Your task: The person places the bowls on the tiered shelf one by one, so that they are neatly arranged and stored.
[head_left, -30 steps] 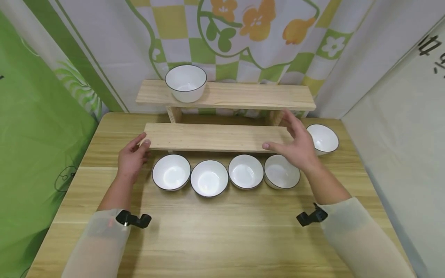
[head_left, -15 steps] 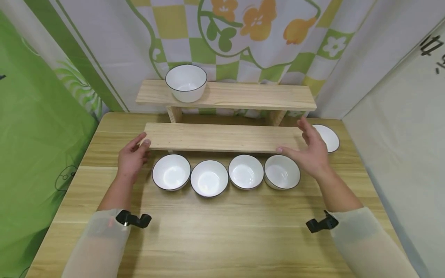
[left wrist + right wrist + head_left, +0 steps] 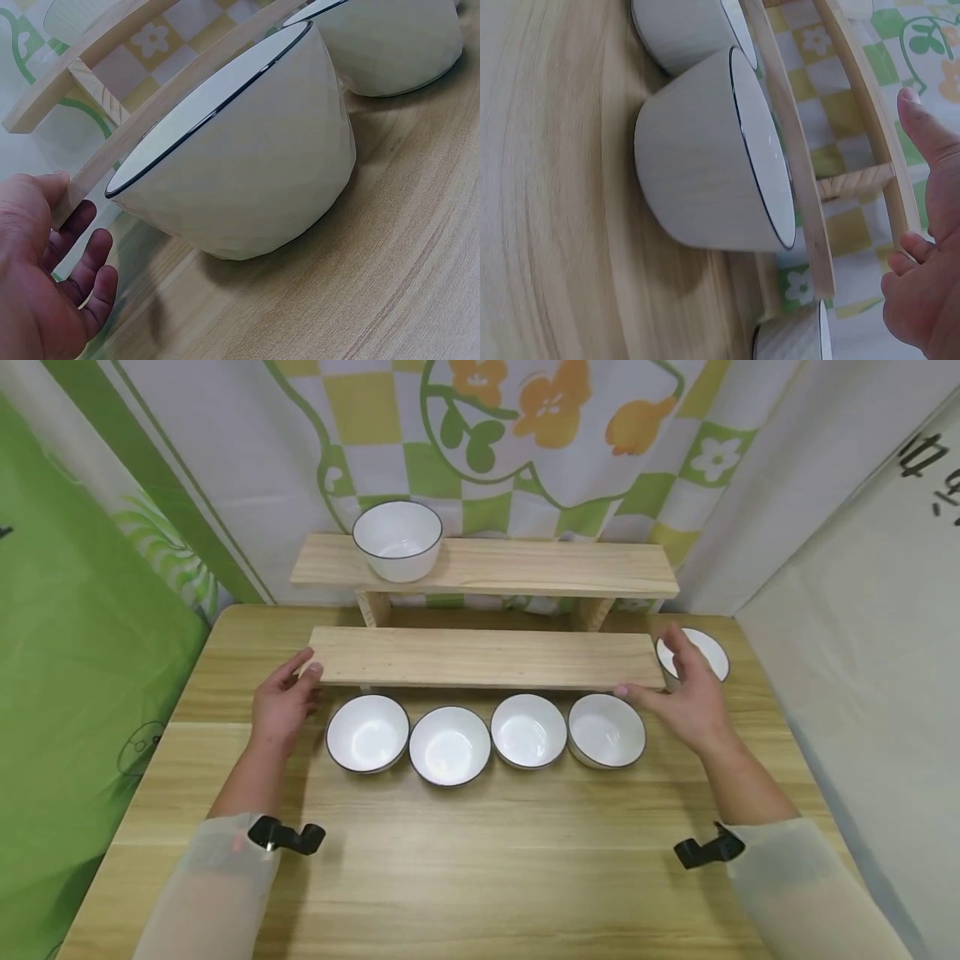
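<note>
A two-tier wooden shelf stands on the table, with a lower board (image 3: pixel 480 657) in front of an upper board (image 3: pixel 540 566). My left hand (image 3: pixel 282 706) pinches the lower board's left end, thumb above and fingers beneath, as the left wrist view shows. At the other end, my right hand (image 3: pixel 692 702) spreads thumb and fingers around the board's right corner, the thumb by its front edge. White dark-rimmed bowls line up before the shelf: the leftmost bowl (image 3: pixel 247 150) is nearest my left hand, the rightmost bowl (image 3: pixel 705 157) nearest my right.
On the upper board sits another white bowl (image 3: pixel 397 541). One more bowl (image 3: pixel 712 652) rests on the table (image 3: pixel 480 877) right of the shelf, partly behind my right hand. A patterned curtain (image 3: pixel 435 468) hangs behind, and a green cloth (image 3: pixel 82 693) borders the left side.
My right hand has slid right along the lower board to its right end, uncovering the board's corner. The left hand keeps its place, and the bowls stay put.
</note>
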A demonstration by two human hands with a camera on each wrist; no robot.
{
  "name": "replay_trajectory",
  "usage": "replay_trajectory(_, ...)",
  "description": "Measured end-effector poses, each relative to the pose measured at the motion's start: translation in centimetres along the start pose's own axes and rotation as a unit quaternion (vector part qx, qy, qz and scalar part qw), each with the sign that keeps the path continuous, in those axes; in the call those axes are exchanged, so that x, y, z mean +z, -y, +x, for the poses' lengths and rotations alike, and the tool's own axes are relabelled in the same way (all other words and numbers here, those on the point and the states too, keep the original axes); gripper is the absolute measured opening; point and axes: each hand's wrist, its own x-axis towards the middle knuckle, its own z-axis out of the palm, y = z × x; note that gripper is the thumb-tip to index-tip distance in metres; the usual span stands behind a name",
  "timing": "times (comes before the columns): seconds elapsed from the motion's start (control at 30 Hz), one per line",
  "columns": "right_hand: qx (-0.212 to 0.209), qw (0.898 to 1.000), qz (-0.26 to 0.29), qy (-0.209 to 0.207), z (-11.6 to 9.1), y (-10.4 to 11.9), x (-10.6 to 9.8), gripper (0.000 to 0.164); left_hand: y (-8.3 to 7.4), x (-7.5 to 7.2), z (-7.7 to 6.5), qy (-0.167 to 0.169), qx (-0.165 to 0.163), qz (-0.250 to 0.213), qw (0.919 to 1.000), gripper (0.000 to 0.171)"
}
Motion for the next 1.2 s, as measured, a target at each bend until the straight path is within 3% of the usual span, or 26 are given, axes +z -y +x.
replay_trajectory(0.07,0.011,1.0,-0.001,0.004,-0.2,-0.3,-0.2,0.119,-0.2,-0.1,-0.1,0.001,-0.006,0.001,1.0,0.057)
replay_trajectory(0.37,0.036,0.999,-0.018,-0.009,0.0,-2.2,-1.6,0.12,-2.6,0.7,-1.5,0.01,-0.005,0.002,0.9999,0.055)
replay_trajectory(0.6,0.049,0.996,-0.076,-0.015,-0.1,-3.5,-2.9,0.12,-0.2,0.0,0.4,0.006,0.008,0.007,0.9999,0.058)
replay_trajectory(0.93,0.078,0.993,-0.086,-0.024,-1.1,-6.1,-3.4,0.118,-2.0,0.5,-2.1,0.018,0.007,0.037,0.9991,0.055)
replay_trajectory(1.2,0.095,0.991,-0.085,-0.028,-0.2,-7.2,-3.9,0.124,-2.5,0.5,-2.4,0.013,0.016,0.049,0.9986,0.055)
